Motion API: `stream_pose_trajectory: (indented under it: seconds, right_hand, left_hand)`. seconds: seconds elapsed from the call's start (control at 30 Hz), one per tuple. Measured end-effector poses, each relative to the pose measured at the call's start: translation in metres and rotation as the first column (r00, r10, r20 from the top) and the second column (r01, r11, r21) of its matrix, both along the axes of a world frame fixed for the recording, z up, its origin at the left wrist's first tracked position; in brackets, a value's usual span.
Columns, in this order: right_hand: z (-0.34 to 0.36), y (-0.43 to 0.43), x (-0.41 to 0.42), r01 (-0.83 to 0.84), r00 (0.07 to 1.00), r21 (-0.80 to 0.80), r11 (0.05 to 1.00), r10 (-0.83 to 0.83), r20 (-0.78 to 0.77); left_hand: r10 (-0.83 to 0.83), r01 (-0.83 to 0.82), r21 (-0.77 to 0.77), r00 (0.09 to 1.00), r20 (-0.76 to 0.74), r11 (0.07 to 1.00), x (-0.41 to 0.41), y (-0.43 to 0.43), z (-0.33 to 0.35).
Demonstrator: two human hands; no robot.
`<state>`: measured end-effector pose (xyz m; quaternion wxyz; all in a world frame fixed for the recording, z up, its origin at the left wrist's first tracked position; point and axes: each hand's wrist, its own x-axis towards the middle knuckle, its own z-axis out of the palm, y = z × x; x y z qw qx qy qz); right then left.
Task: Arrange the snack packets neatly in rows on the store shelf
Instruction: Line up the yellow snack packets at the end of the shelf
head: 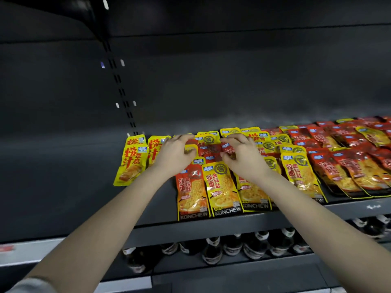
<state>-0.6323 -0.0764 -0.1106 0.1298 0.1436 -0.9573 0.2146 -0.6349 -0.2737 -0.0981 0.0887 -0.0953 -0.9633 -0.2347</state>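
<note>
Head view: snack packets (224, 187) lie overlapping on the dark shelf (63, 166), from centre to right. In the far row, the left hand (176, 154) curls its fingers round a yellow packet (189, 148). Just right of it, the right hand (243, 156) pinches a red packet (228, 149).

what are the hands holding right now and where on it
The right hand pinches a red packet near its top; left hand seems to grip a yellow packet, also near its top.

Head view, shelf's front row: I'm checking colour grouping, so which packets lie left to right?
Yellow red-lettered snack packet, orange snack packet, yellow KONCHEW snack packet, another yellow snack packet, glossy red snack packets.
</note>
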Motion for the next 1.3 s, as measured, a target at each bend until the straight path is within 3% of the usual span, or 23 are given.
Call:
stream_pose_trajectory:
  seconds: [0.5, 0.73, 0.97, 1.17, 1.3]
  right_hand:
    - [0.018, 0.007, -0.021, 0.061, 0.998, 0.019, 0.998, -0.061, 0.015]
    - [0.02, 0.092, -0.032, 0.107, 0.994, 0.024, 0.994, -0.107, 0.008]
    - [0.019, 0.17, -0.049, 0.107, 0.993, 0.094, 0.99, -0.11, 0.032]
    - [0.015, 0.179, -0.066, -0.033, 0.993, 0.109, 0.993, 0.021, 0.117]
    - [0.011, 0.168, -0.075, -0.103, 0.977, 0.099, 0.99, 0.082, 0.198]
  left_hand:
    - [-0.145, 0.148, 0.048, 0.988, -0.049, 0.988, -0.031, 0.007, 0.019]
    - [-0.189, 0.196, 0.066, 0.977, -0.096, 0.978, -0.049, 0.081, 0.016]
    - [-0.15, 0.151, 0.125, 0.989, -0.015, 0.981, -0.075, 0.144, 0.011]
    - [-0.05, 0.061, -0.069, 0.986, 0.159, 0.996, -0.088, 0.164, -0.005]
    - [0.03, -0.006, -0.164, 0.988, 0.149, 0.986, -0.086, 0.169, -0.01]
